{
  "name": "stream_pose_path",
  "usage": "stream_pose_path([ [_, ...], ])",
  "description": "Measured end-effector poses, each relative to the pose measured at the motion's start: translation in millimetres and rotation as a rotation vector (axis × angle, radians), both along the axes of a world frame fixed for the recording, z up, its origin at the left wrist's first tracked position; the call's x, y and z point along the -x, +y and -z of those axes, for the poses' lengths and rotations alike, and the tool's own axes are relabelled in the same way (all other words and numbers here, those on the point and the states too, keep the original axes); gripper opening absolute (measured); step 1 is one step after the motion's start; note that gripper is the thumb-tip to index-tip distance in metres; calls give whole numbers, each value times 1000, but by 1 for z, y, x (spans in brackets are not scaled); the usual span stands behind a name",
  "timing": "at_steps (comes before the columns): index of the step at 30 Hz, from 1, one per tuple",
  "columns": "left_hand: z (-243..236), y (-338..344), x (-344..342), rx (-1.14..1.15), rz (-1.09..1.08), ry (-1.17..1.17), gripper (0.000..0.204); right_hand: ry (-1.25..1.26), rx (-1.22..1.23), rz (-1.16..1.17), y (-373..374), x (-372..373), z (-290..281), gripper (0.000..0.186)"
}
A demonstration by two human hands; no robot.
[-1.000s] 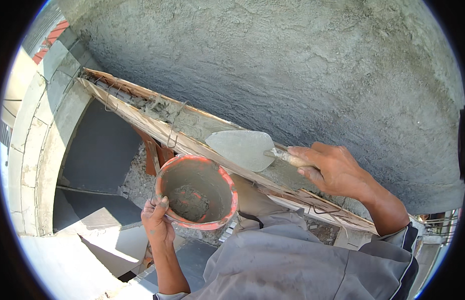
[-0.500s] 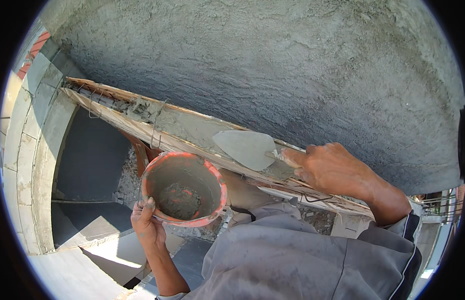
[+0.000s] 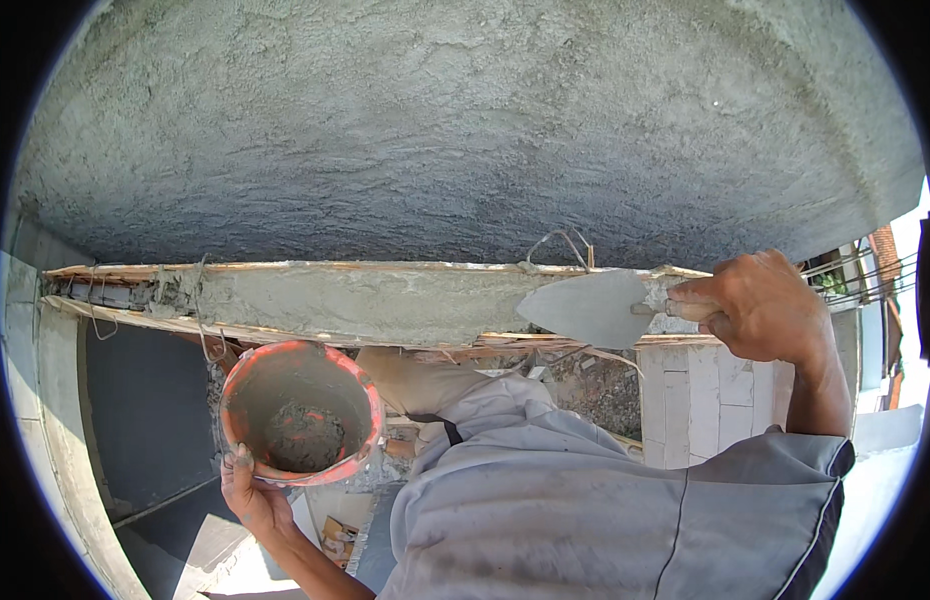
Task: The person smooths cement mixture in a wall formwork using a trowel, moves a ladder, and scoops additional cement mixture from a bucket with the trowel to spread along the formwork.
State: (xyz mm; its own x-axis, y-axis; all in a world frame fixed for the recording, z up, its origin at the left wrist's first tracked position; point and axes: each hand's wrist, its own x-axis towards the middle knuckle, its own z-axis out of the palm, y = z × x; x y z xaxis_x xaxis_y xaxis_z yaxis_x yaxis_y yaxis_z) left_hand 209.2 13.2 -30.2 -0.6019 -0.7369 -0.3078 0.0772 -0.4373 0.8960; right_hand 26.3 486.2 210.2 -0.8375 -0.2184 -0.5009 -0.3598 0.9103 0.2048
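My left hand (image 3: pixel 253 490) grips the rim of an orange-red bucket (image 3: pixel 370 440), thumb over the edge. Wet grey mortar (image 3: pixel 305 435) lies in its bottom, and more is smeared up the inner wall. In my right hand (image 3: pixel 770 310), closed round the handle, is a pointed trowel (image 3: pixel 585 308). Its broad blade lies flat over the right part of a long wooden form (image 3: pixel 385 267), touching or just above it; I cannot tell which. Smooth wet concrete (image 3: pixel 365 300) fills much of that form, while its left end is rough, with steel bars showing.
A rough plastered wall (image 3: pixel 465 130) rises along the form's far side. Bent wire ties (image 3: pixel 202 310) stick out of the form at left and right. Below are a dark panel (image 3: pixel 150 410), rubble (image 3: pixel 595 395) and pale blocks (image 3: pixel 705 400). A block wall (image 3: pixel 45 400) stands at the left.
The view has turned, so the form now runs nearly level across it. My right hand with the trowel has moved right along the form; the bucket sits farther left, still held.
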Motion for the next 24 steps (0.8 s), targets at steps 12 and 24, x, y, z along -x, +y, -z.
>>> stream_pose_path([
  [12, 15, -34, -23, -6, 197, 10, 18, 134, 23, -30, 16, -10, -34, 36],
  [24, 1, -22, -3, 145, 26, -185, 20, 532, 420, -121, 35, 13, -23, 29],
])
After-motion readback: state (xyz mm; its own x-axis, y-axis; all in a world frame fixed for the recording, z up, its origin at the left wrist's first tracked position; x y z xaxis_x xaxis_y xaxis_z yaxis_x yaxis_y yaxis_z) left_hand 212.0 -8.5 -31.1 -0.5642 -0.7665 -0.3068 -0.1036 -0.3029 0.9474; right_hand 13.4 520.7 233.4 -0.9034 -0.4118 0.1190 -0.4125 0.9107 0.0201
